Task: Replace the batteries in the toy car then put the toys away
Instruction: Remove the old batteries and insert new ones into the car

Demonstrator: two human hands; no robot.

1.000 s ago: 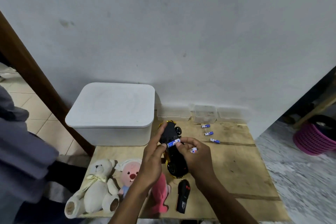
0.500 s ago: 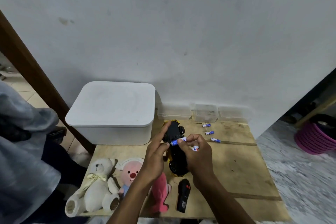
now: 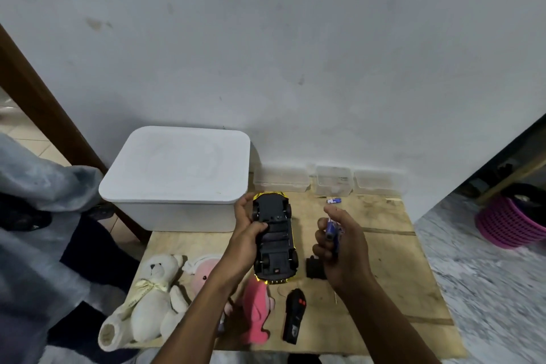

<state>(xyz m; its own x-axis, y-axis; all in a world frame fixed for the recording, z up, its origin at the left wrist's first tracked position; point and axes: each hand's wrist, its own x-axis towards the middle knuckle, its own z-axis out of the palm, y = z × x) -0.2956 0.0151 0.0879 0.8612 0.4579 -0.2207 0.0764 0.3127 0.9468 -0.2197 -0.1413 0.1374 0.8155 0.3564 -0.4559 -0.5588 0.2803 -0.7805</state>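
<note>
Yellow-trimmed and turned belly-up, the toy car (image 3: 275, 238) is gripped along its side by the left hand (image 3: 246, 233) above the middle of the wooden table (image 3: 393, 269). Blue batteries (image 3: 331, 230), a second ago held at the chassis, have been drawn clear and are now clasped in the curled right hand (image 3: 339, 248), just beside the car. One battery (image 3: 334, 201) is left near the far edge. Removal is judged to be under way, refitting still ahead.
</note>
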